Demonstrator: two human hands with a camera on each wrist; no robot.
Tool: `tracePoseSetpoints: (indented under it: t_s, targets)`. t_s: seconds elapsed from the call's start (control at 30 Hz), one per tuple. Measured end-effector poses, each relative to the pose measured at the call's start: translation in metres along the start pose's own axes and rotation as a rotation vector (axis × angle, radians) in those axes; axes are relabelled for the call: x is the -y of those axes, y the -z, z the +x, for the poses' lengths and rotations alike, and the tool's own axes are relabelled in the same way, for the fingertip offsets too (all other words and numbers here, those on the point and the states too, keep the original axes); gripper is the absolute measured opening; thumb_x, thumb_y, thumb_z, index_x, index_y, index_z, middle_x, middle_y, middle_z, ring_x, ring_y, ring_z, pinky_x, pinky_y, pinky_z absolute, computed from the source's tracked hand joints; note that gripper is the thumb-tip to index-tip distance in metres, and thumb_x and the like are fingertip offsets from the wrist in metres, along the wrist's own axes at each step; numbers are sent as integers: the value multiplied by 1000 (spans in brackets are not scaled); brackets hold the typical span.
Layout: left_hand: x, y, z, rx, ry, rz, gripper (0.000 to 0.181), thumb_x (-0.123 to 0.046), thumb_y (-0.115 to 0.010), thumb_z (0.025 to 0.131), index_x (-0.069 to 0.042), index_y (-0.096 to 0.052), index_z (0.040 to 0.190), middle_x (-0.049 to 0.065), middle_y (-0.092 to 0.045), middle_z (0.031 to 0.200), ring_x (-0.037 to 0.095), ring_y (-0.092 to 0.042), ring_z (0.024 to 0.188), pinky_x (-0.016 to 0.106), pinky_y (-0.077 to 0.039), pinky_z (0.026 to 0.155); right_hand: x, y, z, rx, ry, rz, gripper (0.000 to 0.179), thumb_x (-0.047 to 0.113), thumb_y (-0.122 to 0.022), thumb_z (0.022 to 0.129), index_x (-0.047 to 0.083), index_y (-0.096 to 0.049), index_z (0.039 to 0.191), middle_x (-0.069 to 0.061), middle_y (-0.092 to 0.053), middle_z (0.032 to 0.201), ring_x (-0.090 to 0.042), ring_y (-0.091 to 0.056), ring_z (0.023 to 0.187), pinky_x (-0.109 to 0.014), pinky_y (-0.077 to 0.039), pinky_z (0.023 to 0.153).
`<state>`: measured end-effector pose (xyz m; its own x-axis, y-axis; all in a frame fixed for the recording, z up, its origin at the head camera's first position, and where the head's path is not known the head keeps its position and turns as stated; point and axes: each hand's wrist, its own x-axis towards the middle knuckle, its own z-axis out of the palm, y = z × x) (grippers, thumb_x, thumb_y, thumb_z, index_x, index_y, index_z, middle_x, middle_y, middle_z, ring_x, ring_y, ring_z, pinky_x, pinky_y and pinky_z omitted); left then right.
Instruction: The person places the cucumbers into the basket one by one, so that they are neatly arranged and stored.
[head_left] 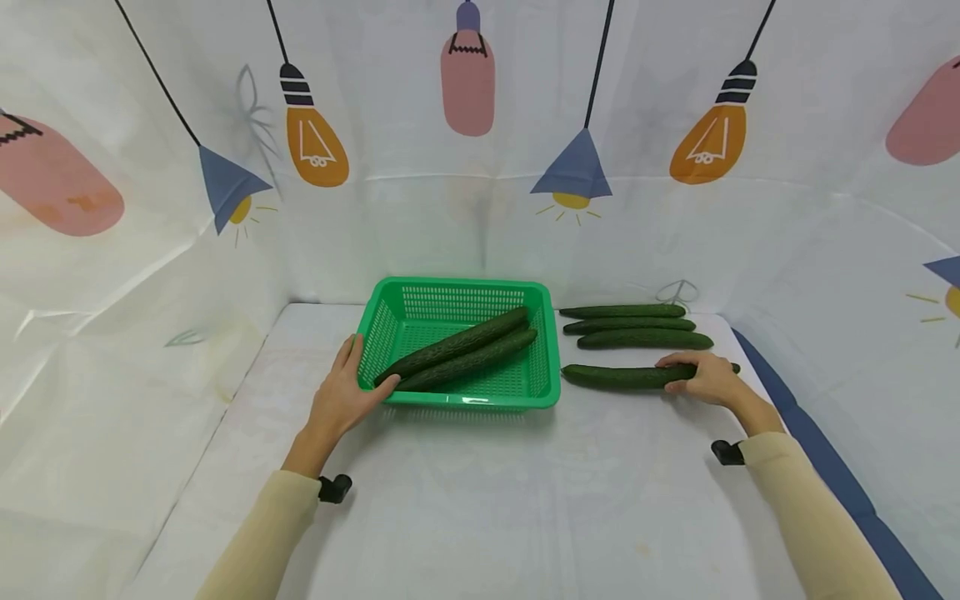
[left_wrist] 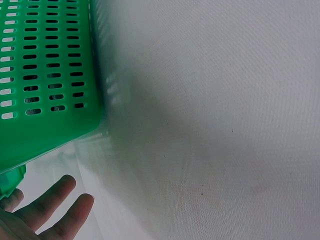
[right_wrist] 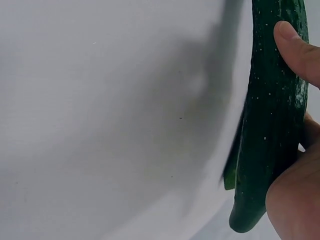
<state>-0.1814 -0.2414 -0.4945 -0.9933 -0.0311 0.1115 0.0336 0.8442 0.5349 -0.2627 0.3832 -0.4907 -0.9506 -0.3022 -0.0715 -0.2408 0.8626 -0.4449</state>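
In the head view, my right hand [head_left: 703, 379] grips the right part of a dark green cucumber [head_left: 615, 377] lying crosswise on the right of the table. The right wrist view shows the thumb [right_wrist: 300, 52] along one side of this cucumber [right_wrist: 272, 110]. My left hand [head_left: 347, 395] rests on the near left corner of a green plastic basket [head_left: 465, 400], its thumb at the front rim. The left wrist view has two fingers [left_wrist: 52, 200] straight and spread, apart from the basket wall. Two cucumbers [head_left: 468, 354] lie slanted side by side inside the basket.
Behind the held cucumber, three more cucumbers [head_left: 637, 325] lie in a row on the white-covered table [head_left: 480, 508]. A white printed sheet [head_left: 420, 225] hangs behind and at both sides. Blue cloth [head_left: 813, 450] shows past the table's right edge.
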Motion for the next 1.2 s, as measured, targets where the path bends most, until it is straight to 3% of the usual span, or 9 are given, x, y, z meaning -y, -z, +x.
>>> tracePoseSetpoints:
  t_s: [0.2, 0.4, 0.7, 1.2]
  targets:
    - [-1, 0, 1, 2, -5, -1, 107, -72, -57, 92, -15, -8, 168, 17, -15, 172, 51, -45, 140, 69, -48, 95, 4, 7, 5, -29, -3, 7, 46, 29, -83, 87, 9, -72, 128, -28, -62, 135, -58, -50, 126, -87, -19, 98]
    - [-1, 1, 1, 8, 0, 1, 107, -72, -57, 92, -15, -7, 168, 16, -14, 173, 51, -43, 142, 69, -48, 95, 13, 20, 11, -76, -22, 9, 51, 35, -79, 91, 9, -67, 133, -30, -57, 140, -58, -45, 129, -84, -21, 99]
    - [0, 1, 0, 2, 0, 1, 107, -72, -57, 92, -16, -7, 168, 15, -14, 173, 52, -50, 134, 68, -50, 90, 26, 38, 29, -103, -53, 95, 52, 34, -74, 96, 9, -62, 140, -31, -44, 154, -59, -30, 144, -80, -19, 110]
    - [1, -1, 0, 2, 3, 3, 107, -73, -57, 92, -17, -7, 168, 15, -15, 172, 52, -53, 131, 69, -51, 89, 89, 40, 75, -174, 105, 151, 43, 23, -79, 93, 9, -69, 133, -19, -62, 139, -43, -52, 133, -65, -37, 111]
